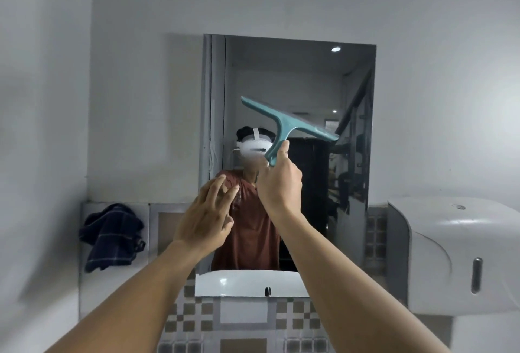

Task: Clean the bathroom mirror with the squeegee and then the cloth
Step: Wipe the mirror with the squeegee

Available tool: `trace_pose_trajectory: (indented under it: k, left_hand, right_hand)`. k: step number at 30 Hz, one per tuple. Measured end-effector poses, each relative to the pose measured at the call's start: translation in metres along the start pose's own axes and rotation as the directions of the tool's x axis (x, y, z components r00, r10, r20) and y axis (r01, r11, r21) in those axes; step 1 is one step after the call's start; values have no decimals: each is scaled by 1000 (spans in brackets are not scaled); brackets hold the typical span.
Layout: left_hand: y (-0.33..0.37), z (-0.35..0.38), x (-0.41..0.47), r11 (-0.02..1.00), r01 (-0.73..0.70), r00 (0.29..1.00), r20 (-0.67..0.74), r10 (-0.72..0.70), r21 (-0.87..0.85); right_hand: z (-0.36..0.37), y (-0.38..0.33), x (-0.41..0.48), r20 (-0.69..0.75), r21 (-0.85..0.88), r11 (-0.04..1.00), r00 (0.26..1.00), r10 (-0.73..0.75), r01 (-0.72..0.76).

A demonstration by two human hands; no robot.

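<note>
A rectangular mirror [309, 76] hangs on the white wall straight ahead. My right hand [278, 183] is shut on the handle of a teal squeegee [284, 121], whose blade is tilted, left end high, in front of the middle of the glass. Whether the blade touches the glass I cannot tell. My left hand [206, 217] is raised lower left of it with fingers spread, holding nothing, by the mirror's lower left part. A dark blue checked cloth [111, 236] lies draped over the tiled ledge at the left.
A white paper dispenser [461, 254] juts from the wall at the right. Below the mirror runs a tiled band [242, 316] in grey and brown. The mirror reflects a person in a reddish shirt and a white sink rim [247, 282].
</note>
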State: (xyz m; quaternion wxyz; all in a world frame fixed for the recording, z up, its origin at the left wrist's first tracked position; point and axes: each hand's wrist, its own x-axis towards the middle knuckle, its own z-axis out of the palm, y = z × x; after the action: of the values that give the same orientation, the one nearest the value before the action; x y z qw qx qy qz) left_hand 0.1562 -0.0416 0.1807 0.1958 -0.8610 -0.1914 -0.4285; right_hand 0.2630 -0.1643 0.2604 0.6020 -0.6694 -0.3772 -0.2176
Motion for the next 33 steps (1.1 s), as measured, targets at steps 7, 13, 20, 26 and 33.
trace_pose_trajectory:
  k: [7,13,20,26,33]
  left_hand:
    - [-4,0,-1,1000,-12,1000,-13,12,15]
    - [-4,0,-3,999,-19,999,-42,20,36]
    - [-3,-1,-15,996,-30,989,-143,42,83]
    - [0,2,-21,999,-16,987,-157,23,49]
    - [0,4,-21,999,0,992,-125,4,32]
  right_hand:
    - [-2,-8,-14,39,-179,970,987,-157,161]
    - [-15,-5,-13,102,-317,900,954,-281,298]
    - [-44,8,-5,237,-429,820,923,-302,378]
    - [-61,15,8,288,-516,728,892,-350,452]
    - [-86,37,28,364,-553,667,865,-346,500]
